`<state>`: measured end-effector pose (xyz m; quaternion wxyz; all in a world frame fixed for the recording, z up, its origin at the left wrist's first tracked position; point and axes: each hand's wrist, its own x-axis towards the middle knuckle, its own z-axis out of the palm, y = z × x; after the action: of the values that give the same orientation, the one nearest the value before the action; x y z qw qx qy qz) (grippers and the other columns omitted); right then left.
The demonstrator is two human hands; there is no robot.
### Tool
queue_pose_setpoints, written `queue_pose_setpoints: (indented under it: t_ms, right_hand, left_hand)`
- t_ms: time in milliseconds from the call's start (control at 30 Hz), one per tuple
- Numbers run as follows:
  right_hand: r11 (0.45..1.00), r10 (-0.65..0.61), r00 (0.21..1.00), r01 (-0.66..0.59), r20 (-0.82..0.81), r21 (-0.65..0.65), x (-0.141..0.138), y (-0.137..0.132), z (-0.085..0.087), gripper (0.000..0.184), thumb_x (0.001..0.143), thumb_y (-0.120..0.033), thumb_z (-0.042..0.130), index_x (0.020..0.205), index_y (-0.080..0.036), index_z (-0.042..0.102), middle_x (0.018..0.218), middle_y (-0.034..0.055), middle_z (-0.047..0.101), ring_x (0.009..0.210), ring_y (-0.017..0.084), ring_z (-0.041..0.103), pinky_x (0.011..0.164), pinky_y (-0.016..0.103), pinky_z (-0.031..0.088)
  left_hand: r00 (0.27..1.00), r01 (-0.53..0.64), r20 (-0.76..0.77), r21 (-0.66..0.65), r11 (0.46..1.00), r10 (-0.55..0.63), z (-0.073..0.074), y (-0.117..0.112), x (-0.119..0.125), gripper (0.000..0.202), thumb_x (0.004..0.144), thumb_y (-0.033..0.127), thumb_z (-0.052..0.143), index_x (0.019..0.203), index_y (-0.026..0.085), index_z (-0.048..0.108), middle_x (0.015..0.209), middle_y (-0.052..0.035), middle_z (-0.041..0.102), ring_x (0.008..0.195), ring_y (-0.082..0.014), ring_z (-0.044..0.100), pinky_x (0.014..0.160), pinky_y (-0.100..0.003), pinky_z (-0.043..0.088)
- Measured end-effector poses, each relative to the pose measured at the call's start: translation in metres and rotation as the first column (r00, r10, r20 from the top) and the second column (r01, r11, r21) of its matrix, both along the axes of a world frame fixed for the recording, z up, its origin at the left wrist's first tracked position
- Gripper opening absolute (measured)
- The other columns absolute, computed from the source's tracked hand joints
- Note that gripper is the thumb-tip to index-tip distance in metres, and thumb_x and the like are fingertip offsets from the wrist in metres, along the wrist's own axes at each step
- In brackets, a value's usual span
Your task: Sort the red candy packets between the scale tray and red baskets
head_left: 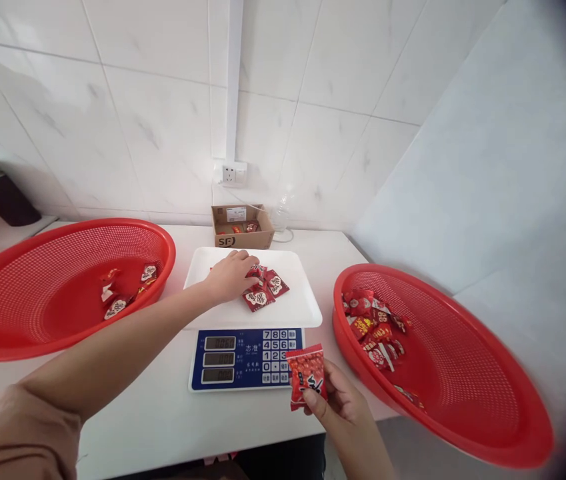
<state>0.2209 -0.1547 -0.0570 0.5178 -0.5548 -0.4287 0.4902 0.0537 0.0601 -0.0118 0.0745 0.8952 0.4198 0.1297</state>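
Observation:
On the white tray [303,303] of a weighing scale [247,357] lie several dark red snack packets [260,298] with white labels. My left hand [233,275] reaches over them from the left, its fingers curled and closed on a packet; part of that packet is hidden beneath the fingers. In front of the scale's keypad, at its lower right, my right hand [340,400] pinches a bright red snack packet [307,373] between thumb and fingers, its printed side showing. The scale's top display reads what looks like 0.060.
A red plastic basket [63,233] with a few packets stands left of the scale. Another red basket [493,373], holding several packets, sits tilted at the right. Behind the scale is a cardboard box [243,239] with packets inside, near a wall socket [233,173]. A dark bottle [5,197] is far left.

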Motion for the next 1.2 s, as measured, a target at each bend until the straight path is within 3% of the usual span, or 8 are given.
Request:
queue_pose_setpoints:
  t_ms: [200,367,567,633,733,800,1000,1200]
  right_hand:
    - [1.000,-0.004,1.000,0.004,-0.017,0.002,0.006,-0.001,-0.009,0.038,0.075,-0.043,0.068,0.108,-0.025,0.062,0.087,0.0040,0.069,0.065,0.015,0.059,0.062,0.024,0.049]
    - [1.000,-0.014,0.999,0.014,-0.034,-0.020,0.004,-0.001,-0.007,0.040,0.074,-0.043,0.069,0.108,-0.023,0.062,0.082,0.0042,0.068,0.065,0.016,0.058,0.064,0.026,0.050]
    - [0.999,0.003,0.999,-0.005,-0.046,-0.040,0.005,0.001,-0.002,0.042,0.074,-0.044,0.068,0.108,-0.021,0.063,0.083,0.0050,0.069,0.067,0.017,0.059,0.066,0.028,0.050]
    - [0.999,0.027,0.999,-0.028,-0.031,-0.045,0.007,0.005,-0.001,0.041,0.074,-0.044,0.068,0.107,-0.021,0.064,0.084,0.0054,0.069,0.067,0.017,0.059,0.066,0.028,0.051]
    - [0.996,0.080,0.996,-0.081,-0.033,-0.036,0.011,0.013,0.003,0.041,0.074,-0.045,0.068,0.107,-0.021,0.064,0.089,0.0066,0.070,0.068,0.018,0.060,0.066,0.029,0.051]
    - [0.991,0.129,0.991,-0.130,-0.029,-0.023,0.014,0.019,0.006,0.040,0.074,-0.044,0.068,0.107,-0.021,0.064,0.094,0.0076,0.070,0.071,0.018,0.061,0.068,0.029,0.051]
    - [0.973,0.230,0.972,-0.230,0.055,-0.006,0.027,0.025,0.011,0.042,0.078,-0.044,0.065,0.113,-0.021,0.061,0.104,0.0100,0.068,0.082,0.021,0.064,0.073,0.031,0.052]
    - [0.990,0.139,0.989,-0.140,0.045,0.001,0.010,0.011,0.013,0.040,0.077,-0.044,0.065,0.108,-0.019,0.062,0.094,0.0084,0.070,0.072,0.018,0.062,0.069,0.030,0.051]
  left_hand:
    - [0.996,0.076,-0.046,0.029,0.997,-0.075,0.003,-0.011,-0.003,0.025,0.089,0.030,0.045,0.091,0.019,0.067,0.095,-0.0081,0.066,0.096,-0.0264,0.055,0.085,-0.040,0.044]
    - [0.989,0.134,-0.059,0.001,0.991,-0.134,-0.001,-0.023,-0.016,0.032,0.088,0.031,0.049,0.117,0.022,0.060,0.111,-0.0067,0.068,0.104,-0.0274,0.056,0.090,-0.042,0.043]
    - [0.990,0.140,-0.018,-0.006,0.990,-0.140,-0.006,-0.031,-0.030,0.030,0.091,0.035,0.045,0.108,0.019,0.064,0.100,-0.0077,0.069,0.102,-0.0244,0.057,0.091,-0.038,0.044]
    - [0.989,0.145,0.000,-0.007,0.989,-0.145,-0.008,-0.032,-0.028,0.035,0.091,0.039,0.044,0.116,0.020,0.060,0.117,-0.0084,0.064,0.114,-0.0242,0.052,0.098,-0.038,0.039]
    - [0.993,0.115,-0.020,-0.047,0.992,-0.116,-0.010,-0.026,-0.013,0.056,0.089,0.052,0.041,0.137,0.023,0.041,0.147,-0.0100,0.039,0.137,-0.0300,0.026,0.108,-0.046,0.026]
    - [0.992,0.086,-0.084,-0.093,0.992,-0.094,-0.011,-0.019,-0.001,0.067,0.087,0.060,0.036,0.143,0.025,0.029,0.154,-0.0103,0.025,0.141,-0.0340,0.012,0.110,-0.053,0.019]
    - [0.970,0.119,-0.190,-0.170,0.978,-0.151,-0.012,-0.011,0.007,0.061,0.086,0.062,0.034,0.139,0.031,0.038,0.153,-0.0062,0.027,0.139,-0.0360,0.017,0.109,-0.056,0.017]
    - [0.967,0.206,-0.142,-0.064,0.976,-0.213,-0.019,-0.016,0.004,0.063,0.087,0.059,0.036,0.142,0.029,0.031,0.155,-0.0100,0.023,0.141,-0.0352,0.012,0.109,-0.057,0.013]
